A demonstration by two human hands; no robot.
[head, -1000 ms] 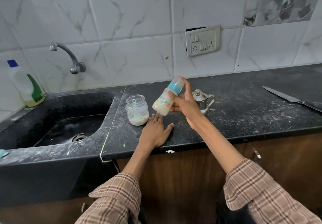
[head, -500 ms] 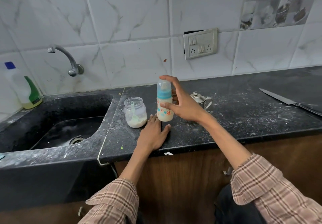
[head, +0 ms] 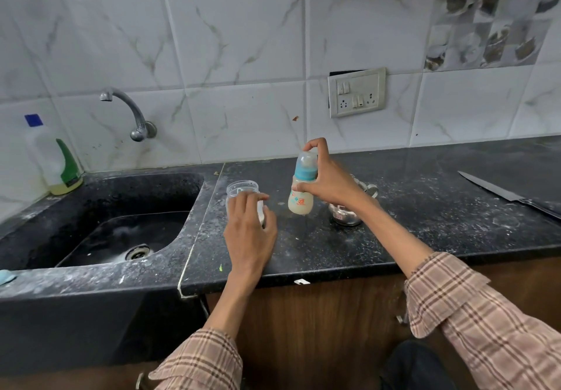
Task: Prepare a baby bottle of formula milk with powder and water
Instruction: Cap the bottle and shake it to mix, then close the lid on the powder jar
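The baby bottle [head: 300, 200], with a blue collar, clear cap and milky liquid inside, is held upright just above the black counter [head: 425, 216]. My right hand [head: 329, 178] grips it, with the index finger over the cap and the thumb on the body. To its left stands the clear powder jar [head: 243, 189], holding white powder and a scoop. My left hand [head: 250, 228] is against the jar's front side, fingers laid on it and hiding its lower part.
A small steel pot [head: 346, 216] with a lid sits behind my right wrist. A knife [head: 498, 192] lies at the far right. The sink [head: 121, 231] with its tap [head: 133, 116] is on the left, a detergent bottle [head: 56, 159] at its back corner.
The bottle went from tilted to upright and stays in my right hand. My left hand left the counter and moved up to the powder jar. The camera tilted up.
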